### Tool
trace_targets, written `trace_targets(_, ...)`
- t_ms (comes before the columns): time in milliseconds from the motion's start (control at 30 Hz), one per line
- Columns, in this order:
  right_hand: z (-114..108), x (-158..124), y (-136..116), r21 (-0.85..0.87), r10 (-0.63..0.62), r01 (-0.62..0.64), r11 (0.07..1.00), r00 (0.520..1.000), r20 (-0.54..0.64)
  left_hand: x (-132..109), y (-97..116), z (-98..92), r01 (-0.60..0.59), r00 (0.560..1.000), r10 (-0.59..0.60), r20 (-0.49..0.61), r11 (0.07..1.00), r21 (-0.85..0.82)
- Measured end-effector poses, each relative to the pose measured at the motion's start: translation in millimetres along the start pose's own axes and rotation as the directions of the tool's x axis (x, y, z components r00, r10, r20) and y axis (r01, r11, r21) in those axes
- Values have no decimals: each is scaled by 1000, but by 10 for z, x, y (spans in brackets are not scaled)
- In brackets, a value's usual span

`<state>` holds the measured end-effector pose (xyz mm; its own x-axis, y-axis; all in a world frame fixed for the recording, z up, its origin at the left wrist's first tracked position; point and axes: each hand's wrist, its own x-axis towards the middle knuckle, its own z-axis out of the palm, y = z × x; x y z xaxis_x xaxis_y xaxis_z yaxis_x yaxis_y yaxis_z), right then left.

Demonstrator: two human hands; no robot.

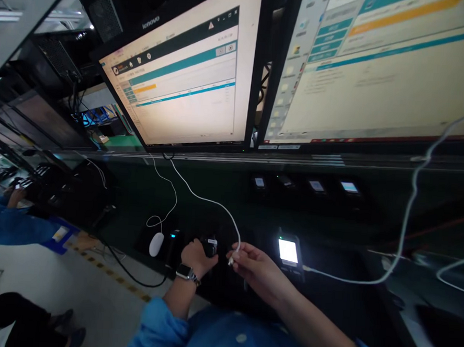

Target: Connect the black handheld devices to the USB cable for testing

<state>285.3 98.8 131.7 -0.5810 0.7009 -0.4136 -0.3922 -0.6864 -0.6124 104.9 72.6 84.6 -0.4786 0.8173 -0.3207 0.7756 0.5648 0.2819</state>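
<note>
My left hand [196, 256], with a watch on its wrist, grips a small black device [211, 245] on the dark bench. Just to its right, my right hand [253, 266] pinches the plug end of a white cable [210, 200], held close beside the device. That cable runs up toward the left monitor [183, 76]. To the right of my right hand, a small device with a lit white screen [288, 251] stands on the bench with another white cable [404, 226] plugged into it.
A white mouse [156, 244] lies left of my left hand. A second monitor [380, 67] stands at the right. Several small lit devices [316, 186] sit in a row under the monitors. A person in a blue sleeve [9, 222] works at the far left.
</note>
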Motion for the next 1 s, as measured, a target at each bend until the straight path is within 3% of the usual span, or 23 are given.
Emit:
trace_targets(67,38,1,4,-46,-22,23,999,1000,10,-10,-62,-35,14,999,-24,-27,947,-321)
trace_targets(133,74,-4,5,-104,-60,62,993,998,22,-68,-134,-66,25,999,-48,-13,714,-699)
trace_targets(200,114,-10,12,-163,-112,115,980,993,32,-172,-181,-99,30,999,-36,15,473,-880)
trace_targets(267,165,-15,31,-211,-176,180,961,984,39,-307,-186,-141,116,993,11,121,212,-970)
trace_targets(300,195,-17,44,-228,-206,210,951,978,41,-379,-175,-166,198,978,68,198,5,-980)
trace_targets(367,261,-21,73,-247,-246,250,936,968,46,-514,-139,-220,386,918,249,307,-396,-833)
trace_targets(400,293,-22,88,-248,-258,262,933,965,48,-572,-119,-245,459,885,333,325,-510,-727)
trace_targets(467,347,-28,119,-249,-282,286,925,958,54,-663,-82,-279,538,840,429,333,-571,-620)
trace_targets(567,398,-49,157,-257,-309,316,913,948,68,-741,-32,-277,583,809,478,343,-570,-580)
trace_targets(733,431,-98,175,-255,-246,247,935,969,33,-764,21,-218,553,821,492,291,-558,-619)
trace_targets(900,434,-95,177,-334,-244,219,917,969,-34,-728,9,-204,571,814,462,353,-519,-637)
trace_targets(1000,417,-77,195,-325,-255,224,919,965,-55,-709,29,-187,515,843,444,303,-508,-690)
